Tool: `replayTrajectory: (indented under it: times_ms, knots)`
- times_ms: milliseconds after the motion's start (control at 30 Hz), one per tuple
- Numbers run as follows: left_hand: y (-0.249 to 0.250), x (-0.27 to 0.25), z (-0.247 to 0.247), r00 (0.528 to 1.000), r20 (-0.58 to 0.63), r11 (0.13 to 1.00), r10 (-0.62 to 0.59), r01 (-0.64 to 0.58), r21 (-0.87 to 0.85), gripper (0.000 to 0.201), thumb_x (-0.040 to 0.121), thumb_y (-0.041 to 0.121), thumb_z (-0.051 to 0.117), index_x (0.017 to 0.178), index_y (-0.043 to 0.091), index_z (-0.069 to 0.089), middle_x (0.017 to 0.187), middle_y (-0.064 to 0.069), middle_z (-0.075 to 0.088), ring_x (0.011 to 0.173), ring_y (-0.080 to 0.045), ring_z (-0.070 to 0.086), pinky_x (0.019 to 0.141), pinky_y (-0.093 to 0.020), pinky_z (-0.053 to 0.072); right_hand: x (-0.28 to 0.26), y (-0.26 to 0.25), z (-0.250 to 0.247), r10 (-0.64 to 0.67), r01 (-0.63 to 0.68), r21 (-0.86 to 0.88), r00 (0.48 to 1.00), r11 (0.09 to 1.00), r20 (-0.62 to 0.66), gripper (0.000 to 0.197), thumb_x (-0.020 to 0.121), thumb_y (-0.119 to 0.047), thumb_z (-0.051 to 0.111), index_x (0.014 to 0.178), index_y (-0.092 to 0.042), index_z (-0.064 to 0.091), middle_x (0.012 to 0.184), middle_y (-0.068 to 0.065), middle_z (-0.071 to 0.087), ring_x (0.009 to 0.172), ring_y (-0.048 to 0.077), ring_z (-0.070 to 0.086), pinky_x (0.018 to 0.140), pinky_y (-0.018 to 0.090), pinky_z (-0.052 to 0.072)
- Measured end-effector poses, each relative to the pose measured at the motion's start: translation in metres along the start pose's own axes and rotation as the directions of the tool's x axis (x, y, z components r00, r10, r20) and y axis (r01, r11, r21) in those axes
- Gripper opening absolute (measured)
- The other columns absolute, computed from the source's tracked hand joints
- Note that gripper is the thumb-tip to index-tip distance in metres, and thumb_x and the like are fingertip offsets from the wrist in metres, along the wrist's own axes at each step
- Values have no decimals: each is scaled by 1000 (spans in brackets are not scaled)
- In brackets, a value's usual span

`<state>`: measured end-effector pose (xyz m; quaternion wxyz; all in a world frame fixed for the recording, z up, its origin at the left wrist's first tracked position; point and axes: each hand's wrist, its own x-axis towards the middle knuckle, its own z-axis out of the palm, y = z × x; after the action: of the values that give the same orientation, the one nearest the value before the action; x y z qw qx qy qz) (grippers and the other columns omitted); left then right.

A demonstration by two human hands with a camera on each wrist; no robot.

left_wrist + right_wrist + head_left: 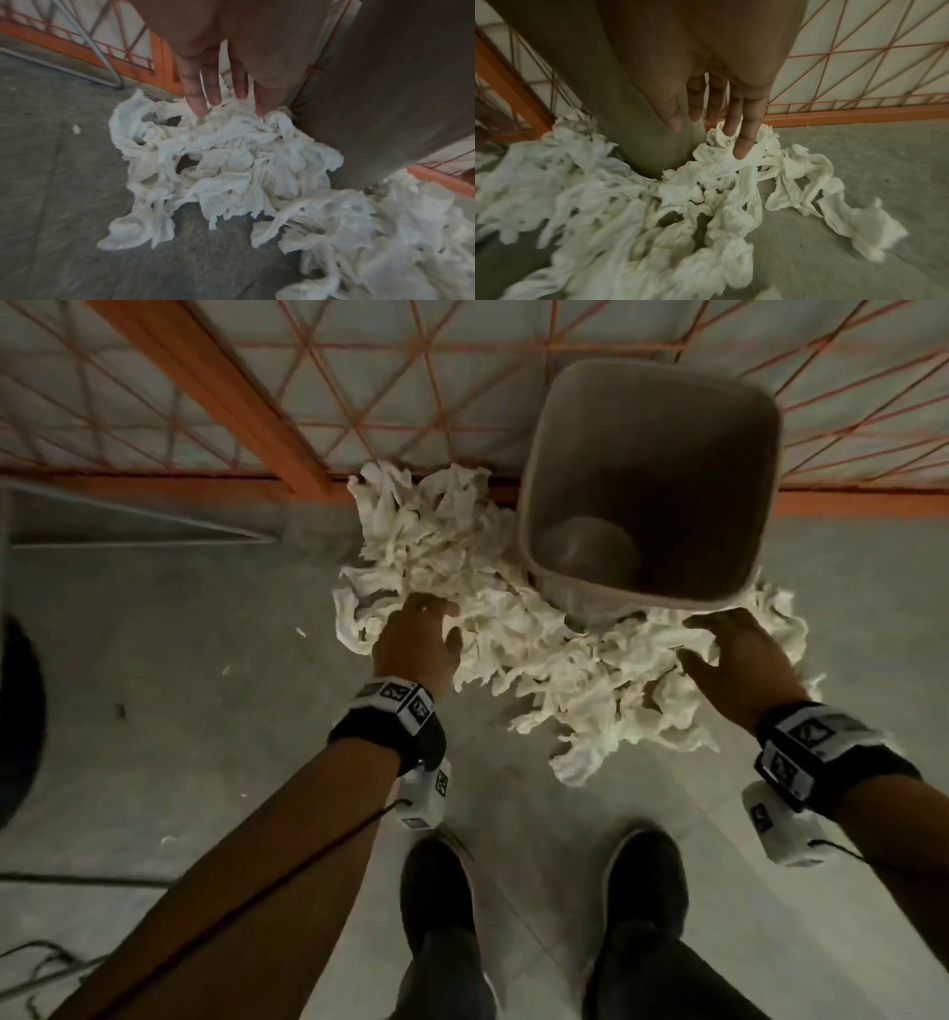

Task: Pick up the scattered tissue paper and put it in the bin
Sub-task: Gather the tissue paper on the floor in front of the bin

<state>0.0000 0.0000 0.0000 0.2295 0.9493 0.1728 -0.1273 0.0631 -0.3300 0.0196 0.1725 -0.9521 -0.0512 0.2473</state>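
Note:
A large pile of crumpled white tissue paper (539, 660) lies on the concrete floor, wrapped around the base of a beige open-topped bin (708, 454). My left hand (418, 629) reaches over the pile's left part with straight fingers, and its fingertips (199, 105) meet the tissue (218, 162) beside the bin (398, 81). My right hand (719, 644) is spread over the pile's right part, just in front of the bin's near corner. Its fingers (741, 150) are straight above the tissue (718, 182), next to the bin wall (641, 132). Neither hand holds anything.
An orange metal mesh fence (308, 428) runs behind the bin and the pile. A grey metal frame (128, 526) lies at the left and a dark round object (20, 711) at the left edge. Small tissue scraps (300, 631) dot the floor. My shoes (436, 891) stand close behind.

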Motion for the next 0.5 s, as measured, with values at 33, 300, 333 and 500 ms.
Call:
replayTrajectory:
  times_ms: [33, 300, 333, 500]
  knots:
    - [-3, 7, 9, 1000, -7, 1000, 22, -22, 19, 33, 89, 28, 60, 122, 26, 59, 133, -2, 53, 112, -29, 58, 87, -46, 53, 10, 6, 8, 0, 0, -30, 1000, 1000, -9, 47, 88, -29, 62, 131, -17, 50, 135, 15, 48, 113, 40, 54, 95, 51, 48]
    - [-29, 37, 52, 978, -104, 984, 181, -179, 21, 31, 88, 23, 58, 119, 28, 64, 101, -4, 68, 99, -27, 59, 81, -40, 53, 56, 32, 52, 16, 0, -227, 997, 974, 69, 54, 88, -48, 59, 135, -25, 46, 134, 10, 55, 114, 32, 56, 89, 47, 50]
    - [-30, 35, 51, 969, -143, 979, 200, -205, -18, 29, 86, 21, 60, 114, 25, 67, 98, -3, 68, 96, -26, 61, 80, -38, 53, 58, 34, 54, -6, 16, -192, 999, 981, 49, 47, 87, -46, 60, 127, -22, 54, 125, 10, 60, 107, 30, 59, 86, 43, 51]
    - [-20, 28, 24, 916, -360, 956, 176, -247, -161, 17, 84, 16, 61, 98, 15, 69, 97, -2, 65, 84, -4, 58, 75, -12, 44, 59, 46, 54, -61, 61, -3, 998, 998, -10, 24, 88, -26, 65, 101, -6, 67, 96, 14, 68, 80, 22, 54, 74, 30, 39]
